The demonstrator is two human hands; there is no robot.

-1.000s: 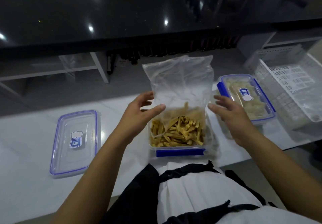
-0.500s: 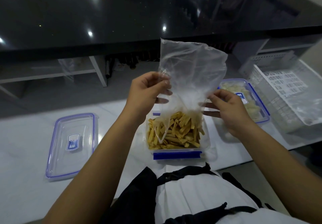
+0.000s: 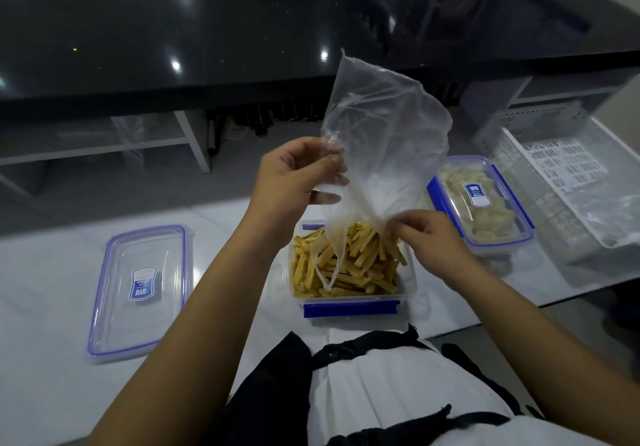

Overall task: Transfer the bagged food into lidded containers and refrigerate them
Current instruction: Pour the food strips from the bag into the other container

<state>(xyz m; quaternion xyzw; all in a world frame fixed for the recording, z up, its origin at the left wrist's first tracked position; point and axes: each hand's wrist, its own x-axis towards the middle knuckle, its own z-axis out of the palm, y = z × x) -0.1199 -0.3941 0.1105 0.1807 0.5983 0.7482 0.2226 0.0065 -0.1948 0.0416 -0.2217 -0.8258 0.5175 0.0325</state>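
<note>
Right hand [image 3: 429,241] dropped lower, fingers [image 3: 403,225] pinching bag [image 3: 384,140].

Bag [image 3: 381,140] higher, emptied into container [image 3: 349,298]

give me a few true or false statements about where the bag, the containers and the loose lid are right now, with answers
1. The left hand pinches the clear plastic bag above the open container. True.
2. The open container holds white chunks. False: it holds yellow sticks; the white chunks are in the closed container to the right.
3. The loose lid lies flat on the counter, left of the open container. True.
4. The right hand rests on the loose lid. False: it grips the bag's lower edge over the open container.
5. The closed container sits inside the white basket. False: it stands on the counter beside it.
</note>
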